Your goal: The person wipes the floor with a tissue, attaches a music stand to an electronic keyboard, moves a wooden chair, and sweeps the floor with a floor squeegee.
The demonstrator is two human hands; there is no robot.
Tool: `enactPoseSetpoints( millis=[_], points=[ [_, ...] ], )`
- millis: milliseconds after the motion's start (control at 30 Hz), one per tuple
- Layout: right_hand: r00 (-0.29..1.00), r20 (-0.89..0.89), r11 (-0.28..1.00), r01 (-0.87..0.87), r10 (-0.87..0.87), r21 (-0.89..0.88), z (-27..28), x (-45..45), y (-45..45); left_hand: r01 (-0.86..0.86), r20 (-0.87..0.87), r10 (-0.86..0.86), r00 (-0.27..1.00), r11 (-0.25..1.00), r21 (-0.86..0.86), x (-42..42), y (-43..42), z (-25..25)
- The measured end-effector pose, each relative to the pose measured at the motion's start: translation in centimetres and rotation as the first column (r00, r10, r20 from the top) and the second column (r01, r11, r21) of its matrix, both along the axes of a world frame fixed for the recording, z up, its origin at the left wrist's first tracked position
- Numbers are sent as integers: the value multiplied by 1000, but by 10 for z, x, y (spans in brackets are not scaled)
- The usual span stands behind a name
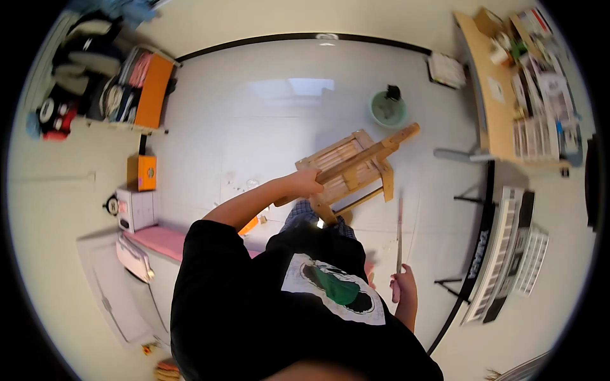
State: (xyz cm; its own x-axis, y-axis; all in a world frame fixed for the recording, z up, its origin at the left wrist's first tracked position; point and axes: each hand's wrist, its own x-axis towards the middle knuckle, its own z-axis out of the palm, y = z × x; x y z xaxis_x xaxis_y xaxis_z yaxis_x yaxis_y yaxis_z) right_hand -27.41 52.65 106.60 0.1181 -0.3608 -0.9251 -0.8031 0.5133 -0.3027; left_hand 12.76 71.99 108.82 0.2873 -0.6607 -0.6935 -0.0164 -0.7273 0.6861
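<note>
The wooden bar (362, 157) is gripped by the left hand (308, 183), its length slanted across the slatted wooden stool (340, 184), towards the green basin (387, 109). The basin is seen near the far right corner of the floor (267, 140). At the right, the long thin tool (399, 235) is held by its handle, the right hand (403, 283) closed around it, well apart from the bar.

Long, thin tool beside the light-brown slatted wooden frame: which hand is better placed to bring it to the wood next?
Right, most likely. The right hand has the long, thin tool in its grip, while the left hand is occupied, holding the slatted wooden frame.
</note>
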Motion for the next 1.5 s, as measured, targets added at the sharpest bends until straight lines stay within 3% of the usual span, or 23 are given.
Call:
enactPoseSetpoints(
  millis=[133,200,300,433,600,667,733,900,933,967,1100,1167,1300,1400,1467,1500],
  points=[
    [942,-49,943,-333,333,-7,35,101,24,-216,53,219,974,975,-54,53,86,-19],
    [913,-30,913,-407,406,-28,37,146,27,-425,-10,430,903,888,-179,76,118,-13],
    [779,25,779,-625,627,-56,46,237,43,-587,2,592,806,800,-126,122,161,-4],
    [687,69,690,-718,724,-93,72,355,80,-717,46,729,683,681,-147,195,206,0],
    [513,127,529,-831,849,-175,103,496,124,-883,24,916,401,394,-256,302,258,-9],
    [459,151,482,-854,876,-197,100,548,130,-897,41,917,396,396,-194,343,289,-13],
    [369,183,405,-883,911,-237,93,613,136,-961,-68,992,108,87,-262,384,318,-25],
    [217,203,260,-940,955,-219,84,792,154,-967,-85,986,-145,-159,-200,475,395,-24],
    [192,206,233,-953,959,-195,84,827,161,-939,-100,960,-262,-277,-203,488,404,-21],
    [125,182,161,-966,975,-200,92,865,173,-898,-115,922,-371,-387,-210,506,417,-17],
    [-117,144,-85,-974,983,-211,108,994,222,-798,-102,810,-578,-587,-136,556,482,-47],
    [-197,111,-167,-957,974,-235,112,1046,252,-650,-274,681,-679,-732,-205,581,497,-31],
    [-347,52,-317,-900,936,-299,79,1149,313,-445,-345,497,-796,-867,-222,646,540,-53],
    [-361,51,-323,-883,931,-340,80,1206,365,-364,-360,414,-836,-910,-200,693,576,-77],
    [-306,65,-265,-896,950,-356,87,1246,399,-207,-469,229,-853,-973,-99,730,594,-84],
    [-323,37,-287,-884,946,-369,87,1265,413,-200,-471,218,-855,-976,-90,750,601,-86]
  ],
)
